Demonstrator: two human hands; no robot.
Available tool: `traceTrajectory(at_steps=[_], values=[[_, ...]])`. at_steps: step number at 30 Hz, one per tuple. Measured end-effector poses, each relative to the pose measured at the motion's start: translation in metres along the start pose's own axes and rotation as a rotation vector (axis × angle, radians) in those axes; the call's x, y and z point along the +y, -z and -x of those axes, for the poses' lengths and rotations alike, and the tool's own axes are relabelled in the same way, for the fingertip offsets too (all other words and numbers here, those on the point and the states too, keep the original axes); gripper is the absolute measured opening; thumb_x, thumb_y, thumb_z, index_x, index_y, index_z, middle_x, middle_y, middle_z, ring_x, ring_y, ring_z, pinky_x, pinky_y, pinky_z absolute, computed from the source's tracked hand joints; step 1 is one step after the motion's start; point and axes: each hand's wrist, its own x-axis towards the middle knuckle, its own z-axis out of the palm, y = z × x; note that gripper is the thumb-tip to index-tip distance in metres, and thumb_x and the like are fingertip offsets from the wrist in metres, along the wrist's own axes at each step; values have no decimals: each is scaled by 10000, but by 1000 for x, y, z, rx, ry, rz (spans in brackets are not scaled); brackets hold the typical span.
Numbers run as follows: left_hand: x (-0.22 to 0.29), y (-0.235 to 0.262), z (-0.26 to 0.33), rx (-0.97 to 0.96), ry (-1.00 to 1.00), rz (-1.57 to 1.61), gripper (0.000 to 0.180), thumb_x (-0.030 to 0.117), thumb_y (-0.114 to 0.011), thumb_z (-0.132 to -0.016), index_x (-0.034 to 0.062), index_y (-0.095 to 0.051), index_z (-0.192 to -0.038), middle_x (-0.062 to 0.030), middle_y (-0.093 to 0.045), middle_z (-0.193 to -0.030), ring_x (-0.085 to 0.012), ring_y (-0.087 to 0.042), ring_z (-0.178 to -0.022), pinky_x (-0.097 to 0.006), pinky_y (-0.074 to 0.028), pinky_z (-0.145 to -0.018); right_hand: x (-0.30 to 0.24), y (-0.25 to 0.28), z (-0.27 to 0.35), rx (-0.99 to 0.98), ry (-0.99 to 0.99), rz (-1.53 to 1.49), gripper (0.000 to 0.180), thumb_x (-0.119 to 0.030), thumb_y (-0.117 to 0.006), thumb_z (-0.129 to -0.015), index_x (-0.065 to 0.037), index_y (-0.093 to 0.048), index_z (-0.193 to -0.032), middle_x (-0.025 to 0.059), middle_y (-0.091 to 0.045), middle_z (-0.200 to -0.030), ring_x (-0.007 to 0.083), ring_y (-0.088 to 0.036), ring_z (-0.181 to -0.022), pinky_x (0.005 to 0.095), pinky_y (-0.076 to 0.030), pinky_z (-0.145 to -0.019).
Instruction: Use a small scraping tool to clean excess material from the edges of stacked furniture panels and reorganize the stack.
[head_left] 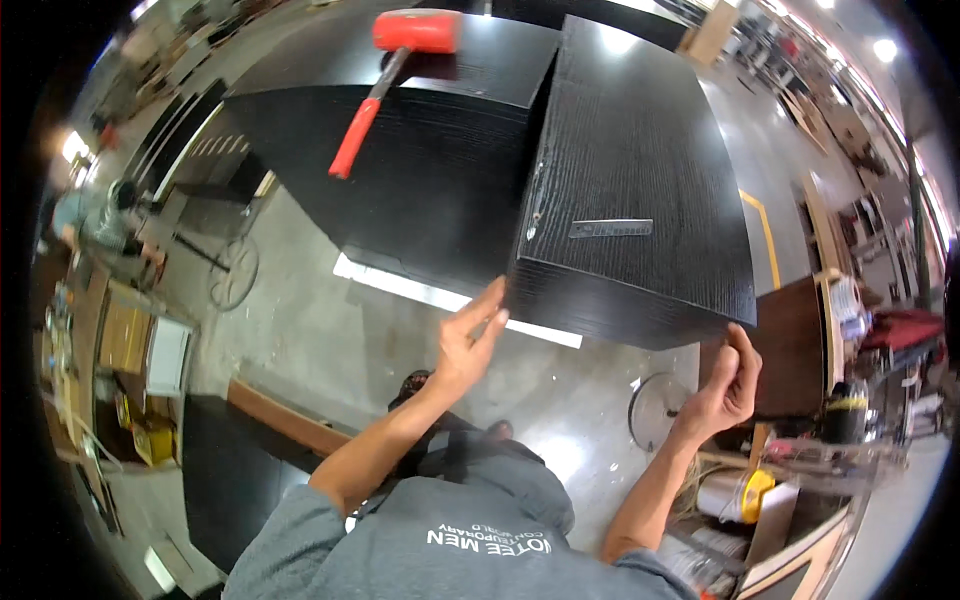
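Big black wood-grain cabinet box point(640, 170) sits on black panel worktop point(430, 170), near corner overhanging toward person. Left hand point(468, 345) flat, fingers spread loose, pressing near-left corner edge. Right hand point(728, 385) curled, fingertips pinching near-right bottom corner. Box looks heavy, rigid, smooth-faced, likely slippery; best held under bottom edges at corners. Red-handled rubber mallet point(395, 70) lies on worktop, well apart

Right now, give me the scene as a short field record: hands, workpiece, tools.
left hand: open, fingertips at near left corner of the black cabinet
right hand: curled at the cabinet's near right corner; contact unclear
cabinet top: metal ruler lying flat
black panel: beside the cabinet, red mallet resting on it
floor: grey concrete
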Motion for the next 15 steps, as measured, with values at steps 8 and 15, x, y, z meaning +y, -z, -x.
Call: traceTrajectory(at_steps=[8, 15], values=[[-24, 85, -11, -410, 302, -23, 290, 112, -626, -936, -22, -657, -1191, -129, -704, -1142, -131, -653, -948, -273, -515, -835, -93, -124, -19, -542, 316, 405, 654, -292, -805, -725, -37, -601, -1291, 132, -567, -1352, 332, -444, -1322, 446, -340, -1091], [-15, 131, -69, -553, 387, 102, 289, 152, -609, -959, -54, -661, -1154, -137, -719, -1056, -163, -673, -939, -288, -531, -824, -104, -141, 10, -629, 345, 616, 502, -72, -782, -660, -52, -667, -1148, 88, -620, -1244, 273, -534, -1192, 438, -435, -985]])
